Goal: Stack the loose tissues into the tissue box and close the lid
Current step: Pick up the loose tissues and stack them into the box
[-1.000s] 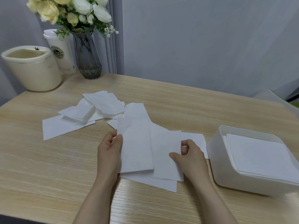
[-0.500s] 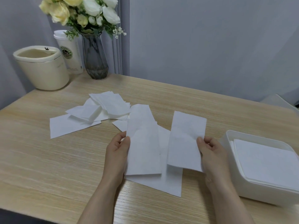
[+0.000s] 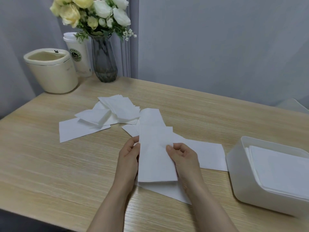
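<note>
- Held tissues: small stack betw. both hands, long axis running away from the person, near end just above table.
- L hand: fingers curled on stack's left edge, gripping.
- R hand: thumb and fingers pinch right edge.
- Box: open, part-filled, to the right of grip; R hand nearer. No lid seen.
- Judgement: stack prob. needs a quarter turn to match box.
- Loose tissues: scattered far-left, still to gather.
</note>
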Available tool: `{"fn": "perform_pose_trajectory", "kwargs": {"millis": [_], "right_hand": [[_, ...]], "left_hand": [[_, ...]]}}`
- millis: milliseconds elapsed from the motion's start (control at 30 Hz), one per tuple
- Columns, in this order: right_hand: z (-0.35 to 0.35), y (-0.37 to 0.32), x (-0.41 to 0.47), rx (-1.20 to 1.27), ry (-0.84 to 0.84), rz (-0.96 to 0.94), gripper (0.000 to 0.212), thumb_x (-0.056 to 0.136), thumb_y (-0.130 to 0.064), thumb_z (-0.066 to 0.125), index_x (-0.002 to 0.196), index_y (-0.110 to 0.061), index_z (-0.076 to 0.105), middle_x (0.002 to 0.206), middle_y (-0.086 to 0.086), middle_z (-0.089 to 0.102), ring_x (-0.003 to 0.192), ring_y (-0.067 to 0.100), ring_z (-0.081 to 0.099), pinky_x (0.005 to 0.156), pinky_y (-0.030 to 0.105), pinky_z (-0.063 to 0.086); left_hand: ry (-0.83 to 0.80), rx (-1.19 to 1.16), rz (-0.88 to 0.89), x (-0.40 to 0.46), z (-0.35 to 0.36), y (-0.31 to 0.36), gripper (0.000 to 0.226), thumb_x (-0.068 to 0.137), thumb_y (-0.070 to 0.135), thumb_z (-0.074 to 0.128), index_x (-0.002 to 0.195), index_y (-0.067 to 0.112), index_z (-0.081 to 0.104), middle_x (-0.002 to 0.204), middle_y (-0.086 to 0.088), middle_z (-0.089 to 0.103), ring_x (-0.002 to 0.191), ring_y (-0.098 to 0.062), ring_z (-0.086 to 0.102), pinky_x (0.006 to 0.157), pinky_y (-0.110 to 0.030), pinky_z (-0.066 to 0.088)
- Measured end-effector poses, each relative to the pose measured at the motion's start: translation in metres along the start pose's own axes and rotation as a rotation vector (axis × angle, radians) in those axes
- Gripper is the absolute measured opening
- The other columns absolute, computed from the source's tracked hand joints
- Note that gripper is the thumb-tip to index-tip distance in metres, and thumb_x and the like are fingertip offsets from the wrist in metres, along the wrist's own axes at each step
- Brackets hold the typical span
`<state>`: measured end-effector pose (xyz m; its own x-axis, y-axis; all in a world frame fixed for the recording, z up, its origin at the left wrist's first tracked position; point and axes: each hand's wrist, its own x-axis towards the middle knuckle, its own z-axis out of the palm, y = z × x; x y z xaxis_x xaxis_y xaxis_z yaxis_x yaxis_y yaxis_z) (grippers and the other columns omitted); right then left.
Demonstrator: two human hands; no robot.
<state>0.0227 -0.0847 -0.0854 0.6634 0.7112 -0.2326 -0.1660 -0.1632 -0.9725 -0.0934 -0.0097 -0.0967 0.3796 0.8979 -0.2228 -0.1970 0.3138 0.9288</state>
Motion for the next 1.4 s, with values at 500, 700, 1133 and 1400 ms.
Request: {"fn": "perform_pose_trajectory", "kwargs": {"millis": [500, 700, 1133, 1400], "right_hand": [[-0.002, 0.012, 0.003, 0.022, 0.034, -0.038, 0.008, 0.09, -0.016, 0.066, 0.084, -0.011, 0.065, 0.082, 0.018, 0.073, 0.072, 0.019, 0.063, 0.073, 0.036, 0.048], [-0.001, 0.013, 0.002, 0.017, 0.035, -0.045, 0.006, 0.091, -0.015, 0.065, 0.085, -0.012, 0.064, 0.076, 0.013, 0.072, 0.071, 0.018, 0.062, 0.07, 0.034, 0.048], [0.01, 0.011, -0.022, -0.184, -0.046, -0.18, 0.053, 0.102, -0.018, 0.04, 0.15, -0.032, 0.023, 0.145, -0.025, 0.03, 0.135, -0.007, 0.028, 0.107, 0.013, 0.024], [-0.005, 0.005, -0.033, -0.067, 0.042, -0.219, 0.053, 0.094, -0.018, 0.059, 0.134, -0.045, 0.039, 0.121, -0.022, 0.055, 0.1, -0.012, 0.056, 0.085, 0.009, 0.044]], "left_hand": [[-0.076, 0.033, 0.066, 0.0, 0.001, -0.002, 0.014, 0.097, 0.019, 0.056, 0.105, 0.014, 0.066, 0.085, -0.005, 0.075, 0.074, -0.014, 0.068, 0.066, -0.029, 0.052], [-0.067, 0.087, 0.085, 0.002, 0.001, -0.006, 0.018, 0.096, 0.004, 0.057, 0.104, 0.018, 0.064, 0.075, -0.005, 0.072, 0.069, -0.019, 0.063, 0.061, -0.027, 0.05], [-0.062, 0.093, 0.126, -0.005, 0.016, -0.01, 0.019, 0.095, 0.024, 0.055, 0.11, 0.023, 0.065, 0.103, -0.006, 0.074, 0.096, -0.026, 0.07, 0.084, -0.044, 0.055], [0.1, 0.038, 0.228, -0.01, 0.024, -0.01, 0.018, 0.095, 0.014, 0.057, 0.108, 0.024, 0.063, 0.105, -0.003, 0.072, 0.099, -0.025, 0.069, 0.086, -0.046, 0.055]]}}
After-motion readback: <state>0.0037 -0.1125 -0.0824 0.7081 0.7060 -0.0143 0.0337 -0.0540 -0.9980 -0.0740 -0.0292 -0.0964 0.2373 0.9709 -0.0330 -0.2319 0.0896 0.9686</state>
